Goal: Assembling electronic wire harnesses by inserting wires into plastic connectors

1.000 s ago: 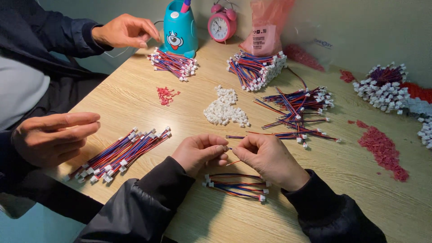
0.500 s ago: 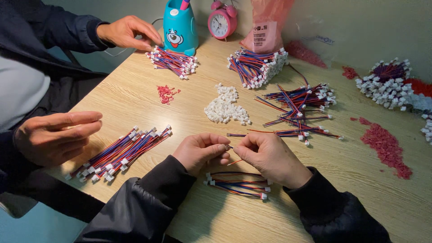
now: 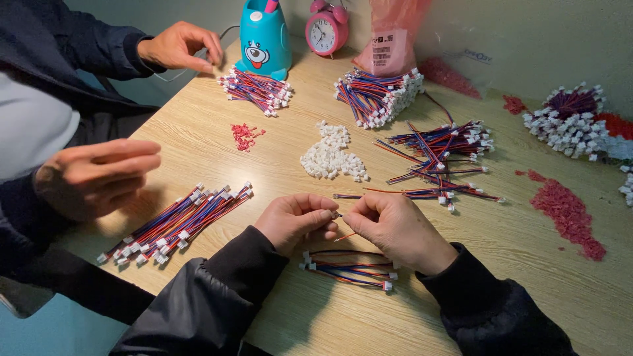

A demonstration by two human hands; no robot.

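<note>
Wooden table (image 3: 198,142) fills the view, backed by a pale wall. At its near edge the left hand (image 3: 297,221) and right hand (image 3: 395,231) meet fingertip to fingertip, each grip pinched shut on a small white connector (image 3: 337,214) with a thin red wire (image 3: 346,236) trailing below it. Just beneath the hands lies a short bundle of red and blue wires (image 3: 349,267). A heap of white connectors (image 3: 333,155) sits just beyond the hands, with loose wire sets (image 3: 438,155) to its right and a long bundle (image 3: 175,224) to the left. Red crumbs (image 3: 567,211) lie at the right. Across the table's left side a second person's two hands (image 3: 99,175) hover. A blue holder (image 3: 264,36) and pink alarm clock (image 3: 326,26) stand at the back.
</note>
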